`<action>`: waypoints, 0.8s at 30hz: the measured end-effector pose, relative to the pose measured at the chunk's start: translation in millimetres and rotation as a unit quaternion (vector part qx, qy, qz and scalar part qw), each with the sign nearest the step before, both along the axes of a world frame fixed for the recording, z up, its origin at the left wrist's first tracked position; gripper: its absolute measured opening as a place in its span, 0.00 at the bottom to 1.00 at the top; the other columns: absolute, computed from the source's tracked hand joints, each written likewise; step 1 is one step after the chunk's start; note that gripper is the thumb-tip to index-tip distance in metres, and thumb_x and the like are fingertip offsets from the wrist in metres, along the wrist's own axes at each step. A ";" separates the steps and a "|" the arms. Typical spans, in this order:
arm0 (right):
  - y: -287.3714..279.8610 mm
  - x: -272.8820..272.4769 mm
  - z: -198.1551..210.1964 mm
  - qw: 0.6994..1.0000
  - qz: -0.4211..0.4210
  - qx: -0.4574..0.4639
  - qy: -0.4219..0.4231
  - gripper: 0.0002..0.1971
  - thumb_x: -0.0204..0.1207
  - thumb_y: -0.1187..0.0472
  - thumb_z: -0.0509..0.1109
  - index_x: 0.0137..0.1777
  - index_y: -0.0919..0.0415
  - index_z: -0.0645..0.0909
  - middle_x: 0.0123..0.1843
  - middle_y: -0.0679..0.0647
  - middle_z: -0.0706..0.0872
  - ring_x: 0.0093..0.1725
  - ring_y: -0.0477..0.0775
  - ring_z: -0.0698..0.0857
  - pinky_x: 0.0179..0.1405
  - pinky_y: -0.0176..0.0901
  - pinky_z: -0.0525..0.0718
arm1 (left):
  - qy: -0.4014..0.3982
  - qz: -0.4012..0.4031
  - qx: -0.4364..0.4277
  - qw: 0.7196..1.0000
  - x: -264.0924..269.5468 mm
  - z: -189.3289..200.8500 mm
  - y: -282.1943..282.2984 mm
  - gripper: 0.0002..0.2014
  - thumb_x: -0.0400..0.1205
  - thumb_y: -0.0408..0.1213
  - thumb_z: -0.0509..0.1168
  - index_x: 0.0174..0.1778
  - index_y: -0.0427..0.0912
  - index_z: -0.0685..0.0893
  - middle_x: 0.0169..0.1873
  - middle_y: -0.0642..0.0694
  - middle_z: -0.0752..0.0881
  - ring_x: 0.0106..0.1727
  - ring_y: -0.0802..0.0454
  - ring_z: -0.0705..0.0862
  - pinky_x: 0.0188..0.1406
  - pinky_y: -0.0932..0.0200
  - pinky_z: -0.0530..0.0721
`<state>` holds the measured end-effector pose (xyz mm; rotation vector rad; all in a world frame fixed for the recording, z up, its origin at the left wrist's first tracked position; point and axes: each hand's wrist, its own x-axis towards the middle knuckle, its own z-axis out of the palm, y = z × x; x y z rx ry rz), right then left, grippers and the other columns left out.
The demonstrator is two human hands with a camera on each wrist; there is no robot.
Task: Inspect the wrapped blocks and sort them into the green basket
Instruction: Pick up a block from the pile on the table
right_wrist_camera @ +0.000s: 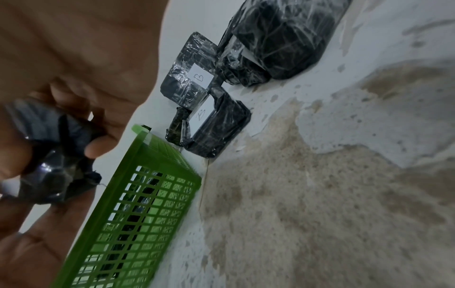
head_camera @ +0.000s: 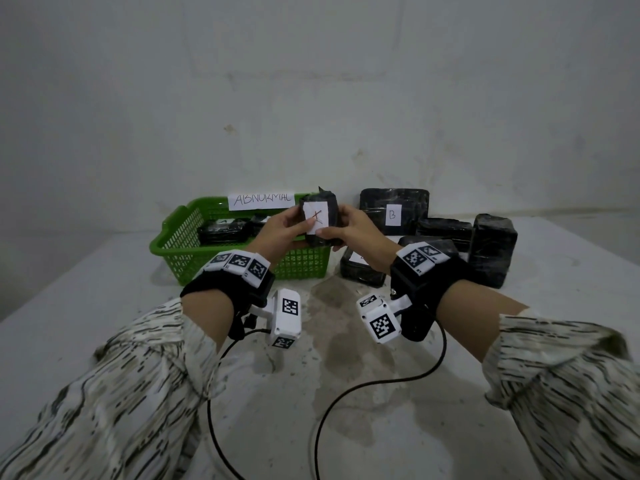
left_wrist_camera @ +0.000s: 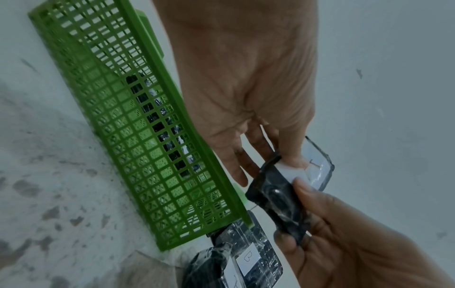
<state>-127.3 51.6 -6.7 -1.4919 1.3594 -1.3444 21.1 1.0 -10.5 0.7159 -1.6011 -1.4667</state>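
Both wrists carry black straps with white coded marker blocks. Left hand (head_camera: 282,230) and right hand (head_camera: 349,230) together grip one black plastic-wrapped block (head_camera: 320,216), raised above the near right corner of the green lattice plastic basket (head_camera: 173,244); its white paper label faces the head camera, with both thumbs on the label's lower edge. Basket holds wrapped blocks and bears a paper sign reading ABNORMAL (head_camera: 262,200). Remaining wrapped blocks, two labelled B (right_wrist_camera: 194,78), lie just right of the basket, near the bench's (head_camera: 381,410) far edge.
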 end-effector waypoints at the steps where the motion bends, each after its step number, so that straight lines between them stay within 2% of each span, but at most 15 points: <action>1: -1.6 0.5 -1.2 1.000 -0.001 0.000 0.005 0.25 0.72 0.69 0.75 0.69 0.67 0.73 0.58 0.61 0.84 0.43 0.48 0.85 0.29 0.31 0.81 | 0.003 0.007 0.000 1.000 0.1 -0.2 0.2 0.19 0.83 0.28 0.62 0.71 0.34 0.74 0.61 0.39 0.83 0.60 0.44 0.83 0.55 0.52 0.87; 4: -4.2 2.1 -4.0 1.000 -0.005 -0.009 0.020 0.26 0.69 0.69 0.78 0.65 0.66 0.73 0.52 0.54 0.83 0.43 0.46 0.83 0.26 0.27 0.78 | 0.032 0.060 0.012 0.998 -1.2 0.3 -0.2 0.22 0.80 0.26 0.65 0.71 0.36 0.71 0.56 0.39 0.84 0.56 0.43 0.84 0.44 0.55 0.90; 6: -3.4 3.7 -4.3 0.999 -0.007 -0.024 0.030 0.24 0.69 0.65 0.79 0.61 0.61 0.73 0.48 0.47 0.82 0.44 0.45 0.82 0.29 0.26 0.76 | 0.042 0.104 0.006 0.994 -1.1 0.6 -1.3 0.21 0.79 0.25 0.67 0.66 0.40 0.69 0.50 0.43 0.83 0.53 0.44 0.84 0.37 0.57 0.90; 8: -0.5 7.0 -3.0 0.999 -0.015 -0.034 0.027 0.18 0.77 0.56 0.72 0.63 0.60 0.73 0.47 0.47 0.81 0.45 0.44 0.81 0.29 0.23 0.75 | 0.036 0.116 -0.001 0.993 -1.1 1.2 -3.8 0.18 0.80 0.25 0.66 0.62 0.42 0.70 0.49 0.43 0.83 0.54 0.42 0.84 0.39 0.57 0.88; 10: 0.0 10.6 -1.5 0.998 -0.030 -0.045 0.016 0.14 0.84 0.53 0.61 0.63 0.61 0.72 0.48 0.50 0.81 0.45 0.46 0.82 0.30 0.22 0.78 | 0.038 0.099 0.013 0.994 -3.1 2.9 -2.7 0.13 0.82 0.27 0.62 0.61 0.41 0.73 0.53 0.39 0.83 0.56 0.41 0.83 0.43 0.53 0.88; 11: -1.9 11.8 -1.9 0.998 -0.041 -0.053 0.017 0.12 0.85 0.54 0.60 0.62 0.61 0.72 0.51 0.54 0.81 0.48 0.49 0.83 0.35 0.26 0.82 | 0.046 0.090 0.028 0.994 -4.9 4.2 -0.7 0.10 0.84 0.29 0.61 0.60 0.41 0.74 0.53 0.39 0.83 0.55 0.42 0.84 0.44 0.51 0.88; 13: -5.3 13.3 -2.9 0.997 -0.050 -0.059 0.029 0.09 0.84 0.56 0.62 0.58 0.61 0.71 0.60 0.64 0.79 0.57 0.61 0.84 0.48 0.47 0.89 | 0.059 0.077 0.051 0.994 -7.6 7.0 3.2 0.03 0.86 0.35 0.58 0.54 0.44 0.75 0.51 0.42 0.83 0.52 0.45 0.84 0.43 0.50 0.88; 14: -4.2 14.4 -2.5 0.997 -0.046 -0.051 0.034 0.08 0.83 0.57 0.63 0.56 0.60 0.70 0.61 0.67 0.79 0.58 0.65 0.84 0.51 0.56 0.88 | 0.059 0.072 0.053 0.994 -8.5 8.0 4.6 0.02 0.86 0.38 0.59 0.51 0.45 0.76 0.50 0.44 0.82 0.51 0.46 0.83 0.42 0.50 0.87; 15: -4.2 14.6 -3.0 0.997 -0.038 -0.042 0.043 0.08 0.82 0.58 0.65 0.55 0.59 0.70 0.61 0.67 0.79 0.59 0.66 0.84 0.53 0.60 0.87 | 0.057 0.068 0.052 0.995 -8.9 8.5 5.3 0.02 0.85 0.39 0.60 0.50 0.47 0.76 0.50 0.45 0.82 0.52 0.46 0.83 0.41 0.51 0.87; 18: -2.8 14.3 -3.1 0.996 -0.034 -0.042 0.076 0.10 0.80 0.58 0.67 0.55 0.59 0.70 0.54 0.61 0.82 0.57 0.65 0.85 0.53 0.63 0.86 | 0.039 0.067 0.038 0.996 -8.1 9.5 5.5 0.05 0.82 0.36 0.65 0.53 0.45 0.78 0.52 0.45 0.83 0.56 0.45 0.82 0.40 0.53 0.85; 21: -1.9 12.8 -2.1 0.995 -0.042 -0.050 0.076 0.10 0.79 0.59 0.69 0.54 0.58 0.71 0.48 0.55 0.81 0.55 0.64 0.85 0.52 0.61 0.87 | 0.026 0.072 0.029 0.997 -7.3 10.5 6.1 0.12 0.80 0.31 0.67 0.60 0.40 0.78 0.51 0.43 0.83 0.61 0.41 0.82 0.43 0.52 0.86; 23: -1.2 11.5 -3.0 0.997 -0.027 -0.040 0.062 0.13 0.77 0.60 0.72 0.56 0.58 0.71 0.50 0.56 0.82 0.56 0.63 0.85 0.48 0.56 0.88 | 0.013 0.088 0.021 0.996 -6.9 12.0 6.4 0.16 0.81 0.30 0.66 0.64 0.37 0.77 0.55 0.39 0.82 0.63 0.39 0.81 0.42 0.51 0.88; 24: -0.4 11.0 -3.7 0.997 -0.016 -0.038 0.062 0.16 0.75 0.62 0.73 0.58 0.59 0.71 0.52 0.58 0.82 0.56 0.62 0.85 0.44 0.50 0.88 | 0.013 0.095 0.021 0.995 -6.5 13.1 6.6 0.17 0.81 0.30 0.66 0.66 0.35 0.76 0.57 0.37 0.82 0.64 0.38 0.81 0.41 0.51 0.89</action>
